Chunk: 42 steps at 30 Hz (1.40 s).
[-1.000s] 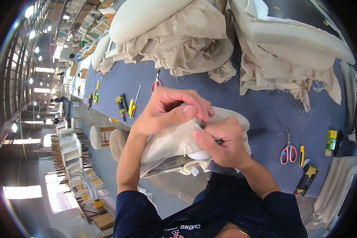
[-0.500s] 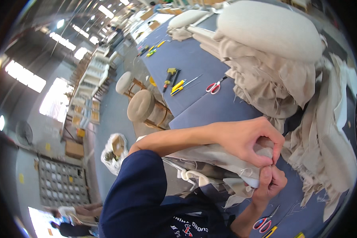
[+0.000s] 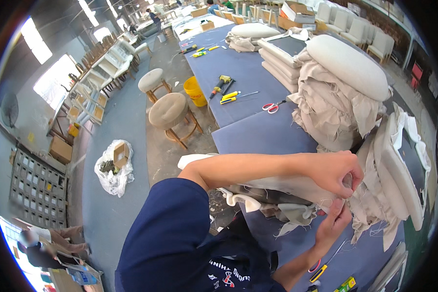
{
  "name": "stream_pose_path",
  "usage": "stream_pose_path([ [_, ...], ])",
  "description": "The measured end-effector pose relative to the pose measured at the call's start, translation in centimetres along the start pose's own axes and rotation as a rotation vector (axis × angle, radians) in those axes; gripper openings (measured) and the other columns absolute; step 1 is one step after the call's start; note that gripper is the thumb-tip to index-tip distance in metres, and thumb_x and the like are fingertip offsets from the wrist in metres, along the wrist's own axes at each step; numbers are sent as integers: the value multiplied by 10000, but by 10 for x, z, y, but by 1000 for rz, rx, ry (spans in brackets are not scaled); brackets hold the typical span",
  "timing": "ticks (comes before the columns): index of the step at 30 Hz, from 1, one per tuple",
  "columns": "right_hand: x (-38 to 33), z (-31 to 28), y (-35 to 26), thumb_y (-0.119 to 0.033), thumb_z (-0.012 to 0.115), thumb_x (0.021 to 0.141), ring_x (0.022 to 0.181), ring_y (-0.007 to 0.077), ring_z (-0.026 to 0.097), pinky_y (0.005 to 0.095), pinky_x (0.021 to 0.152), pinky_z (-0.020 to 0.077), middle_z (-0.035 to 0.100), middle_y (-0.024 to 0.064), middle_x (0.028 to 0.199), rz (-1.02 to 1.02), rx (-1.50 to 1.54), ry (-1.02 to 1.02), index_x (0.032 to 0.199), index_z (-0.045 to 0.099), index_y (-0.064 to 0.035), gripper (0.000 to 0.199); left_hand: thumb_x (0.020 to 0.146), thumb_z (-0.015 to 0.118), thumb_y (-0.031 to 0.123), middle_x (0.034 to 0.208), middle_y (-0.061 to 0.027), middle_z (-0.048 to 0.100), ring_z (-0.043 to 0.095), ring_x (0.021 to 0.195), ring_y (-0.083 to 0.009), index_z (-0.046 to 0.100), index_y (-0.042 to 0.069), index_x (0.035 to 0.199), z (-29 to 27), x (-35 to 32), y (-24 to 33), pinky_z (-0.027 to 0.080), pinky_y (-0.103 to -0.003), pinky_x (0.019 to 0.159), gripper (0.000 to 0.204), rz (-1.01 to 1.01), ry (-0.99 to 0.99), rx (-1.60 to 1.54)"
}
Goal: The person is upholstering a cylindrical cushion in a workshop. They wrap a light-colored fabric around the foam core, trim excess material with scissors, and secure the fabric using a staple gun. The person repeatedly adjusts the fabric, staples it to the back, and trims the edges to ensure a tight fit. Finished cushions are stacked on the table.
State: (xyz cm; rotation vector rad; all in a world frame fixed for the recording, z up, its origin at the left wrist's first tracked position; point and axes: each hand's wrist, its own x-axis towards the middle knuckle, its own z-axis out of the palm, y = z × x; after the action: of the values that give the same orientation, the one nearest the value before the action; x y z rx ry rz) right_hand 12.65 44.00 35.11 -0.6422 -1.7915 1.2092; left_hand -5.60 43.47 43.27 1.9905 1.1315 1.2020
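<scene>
Counter (image 3: 258,134) covered in blue-grey cloth is running from the far end of the workshop down to the person, taking up the middle of the view. Stacks of beige cushions (image 3: 345,87) with loose fabric hanging from them are piling up along its right side. Two round padded stools (image 3: 169,111) are standing on the floor to the left of the counter, with a yellow bucket (image 3: 194,91) just beside them. A white plastic bag (image 3: 113,168) holding a cardboard box is lying on the floor further left.

Close to the person, a beige padded seat cover (image 3: 277,190) is lying across the counter's near edge, its frayed fabric bunching underneath. The left hand (image 3: 337,173) is reaching across over it, its fingers (image 3: 351,176) clenching on the cover's right end. The right hand (image 3: 335,221) is coming up from below, touching the same end, fingers curling against the fabric; whether they are pinching it I cannot tell.

Red-handled scissors (image 3: 273,106) are lying on the counter well apart from the hands, near a yellow power tool (image 3: 219,85) and yellow-handled tools (image 3: 231,96). Another pair of scissors (image 3: 321,267) with red and yellow handles is lying just below the right wrist.
</scene>
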Motion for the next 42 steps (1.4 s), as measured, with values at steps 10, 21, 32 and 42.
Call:
stream_pose_path([
  [10,-17,25,-9,-338,441,1105,606,141,445,332,534,346,520,62,667,-132,-169,202,858,549,50,473,732,686,134,640,-132,652,629,574,-232,696,-45,779,-6,-35,20,492,-345,572,185,57,122,5],
  [21,-3,16,5,-373,452,1109,545,129,501,270,521,402,540,44,651,-29,11,98,865,584,14,476,712,695,158,660,-118,676,641,610,-220,720,-13,762,-13,-18,0,496,-364,603,180,-9,87,-15],
  [32,35,15,24,-440,451,1094,396,157,428,303,422,375,487,51,580,102,344,-270,788,498,-33,511,759,737,215,726,-108,718,692,721,-193,748,0,801,-30,-9,-27,515,-347,648,218,-30,63,-102],
  [42,50,66,47,-172,605,990,386,125,470,288,398,359,590,39,580,-192,414,-21,657,612,0,375,796,783,317,1275,-149,636,610,1207,-264,561,-10,1307,-70,-22,-64,466,-404,1055,646,-168,-233,-42],
])
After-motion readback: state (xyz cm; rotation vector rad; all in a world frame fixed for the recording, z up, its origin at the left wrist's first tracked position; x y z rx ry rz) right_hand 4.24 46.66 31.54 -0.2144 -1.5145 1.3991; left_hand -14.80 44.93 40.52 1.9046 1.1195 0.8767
